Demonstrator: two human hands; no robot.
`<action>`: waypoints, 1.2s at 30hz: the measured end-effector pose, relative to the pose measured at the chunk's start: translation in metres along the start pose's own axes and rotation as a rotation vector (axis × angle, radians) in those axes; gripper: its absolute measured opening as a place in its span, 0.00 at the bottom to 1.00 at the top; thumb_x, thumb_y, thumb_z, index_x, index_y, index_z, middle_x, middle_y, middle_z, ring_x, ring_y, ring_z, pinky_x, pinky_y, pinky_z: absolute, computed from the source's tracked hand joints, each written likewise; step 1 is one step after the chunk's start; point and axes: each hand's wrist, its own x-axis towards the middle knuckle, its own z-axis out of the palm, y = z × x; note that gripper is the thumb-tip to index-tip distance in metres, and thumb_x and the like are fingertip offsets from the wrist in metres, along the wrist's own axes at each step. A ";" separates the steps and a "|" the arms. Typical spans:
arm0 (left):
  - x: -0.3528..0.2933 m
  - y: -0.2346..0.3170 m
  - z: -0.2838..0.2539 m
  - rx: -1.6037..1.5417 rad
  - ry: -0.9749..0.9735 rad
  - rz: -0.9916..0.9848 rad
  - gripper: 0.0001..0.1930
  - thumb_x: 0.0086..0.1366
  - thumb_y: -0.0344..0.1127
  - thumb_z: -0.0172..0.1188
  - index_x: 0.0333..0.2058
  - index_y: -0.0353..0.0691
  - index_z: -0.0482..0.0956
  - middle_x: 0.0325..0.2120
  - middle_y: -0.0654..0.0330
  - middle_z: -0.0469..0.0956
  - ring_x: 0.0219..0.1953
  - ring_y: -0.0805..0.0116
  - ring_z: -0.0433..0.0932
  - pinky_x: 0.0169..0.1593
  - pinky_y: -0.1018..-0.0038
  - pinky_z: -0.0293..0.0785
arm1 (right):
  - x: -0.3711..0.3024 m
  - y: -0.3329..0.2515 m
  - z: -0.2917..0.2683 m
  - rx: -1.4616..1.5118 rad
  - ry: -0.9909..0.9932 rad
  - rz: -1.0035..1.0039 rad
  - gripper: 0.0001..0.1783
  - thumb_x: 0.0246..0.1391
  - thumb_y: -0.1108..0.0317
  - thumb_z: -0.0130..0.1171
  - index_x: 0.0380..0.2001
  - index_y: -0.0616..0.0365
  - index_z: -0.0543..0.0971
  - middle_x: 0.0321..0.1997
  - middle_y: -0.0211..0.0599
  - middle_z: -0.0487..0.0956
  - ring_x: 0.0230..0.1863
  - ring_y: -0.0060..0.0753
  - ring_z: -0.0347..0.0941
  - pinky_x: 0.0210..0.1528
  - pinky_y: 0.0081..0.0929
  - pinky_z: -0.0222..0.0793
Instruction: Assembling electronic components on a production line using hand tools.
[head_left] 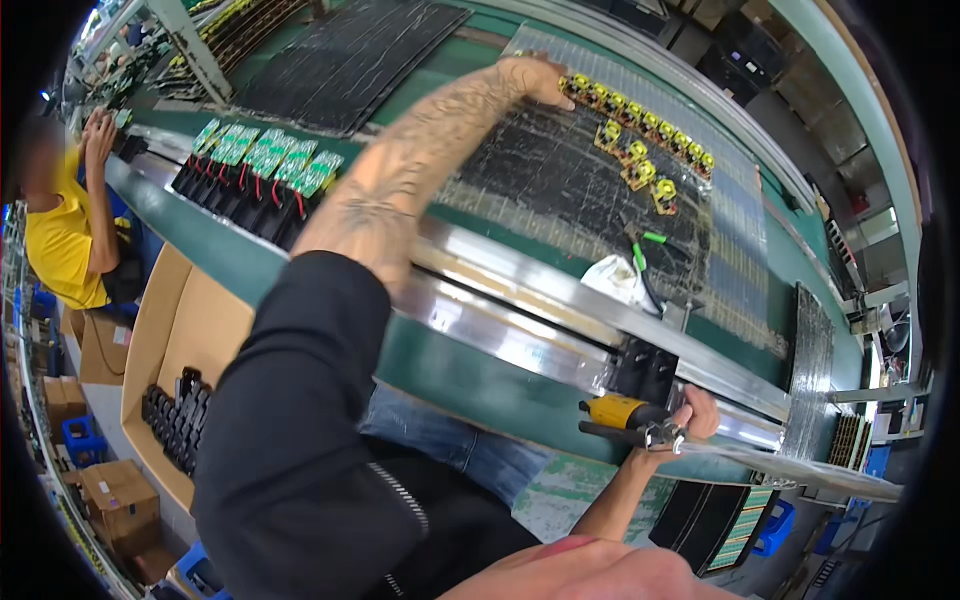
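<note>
My left hand [540,80] reaches far across the bench to the near-left end of a row of small circuit boards with yellow round parts [640,118]. Its thumb and fingers close around the end board; whether that board is lifted I cannot tell. A few more such boards [637,170] lie loose beside the row, on a black mat [540,170]. At the lower right, my right hand [698,412] has curled fingers beside a black block-shaped part [645,368] on the metal rail. A yellow and black power tool [625,411] hangs in front, partly hiding this hand and whatever it holds.
Green boards with red wires [265,155] stand in black housings along the rail [500,318] at left. Green-handled cutters [640,250] and a white bag [615,280] lie on the mat. A carton of black parts [180,290] sits below. A person in yellow [65,240] works at far left.
</note>
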 end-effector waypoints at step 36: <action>-0.121 0.043 0.014 -0.273 0.300 0.176 0.16 0.65 0.44 0.65 0.49 0.46 0.83 0.39 0.57 0.83 0.39 0.61 0.82 0.47 0.62 0.80 | 0.009 -0.039 -0.028 -0.127 -0.297 -0.294 0.16 0.58 0.62 0.54 0.43 0.61 0.83 0.43 0.38 0.83 0.42 0.42 0.73 0.54 0.39 0.65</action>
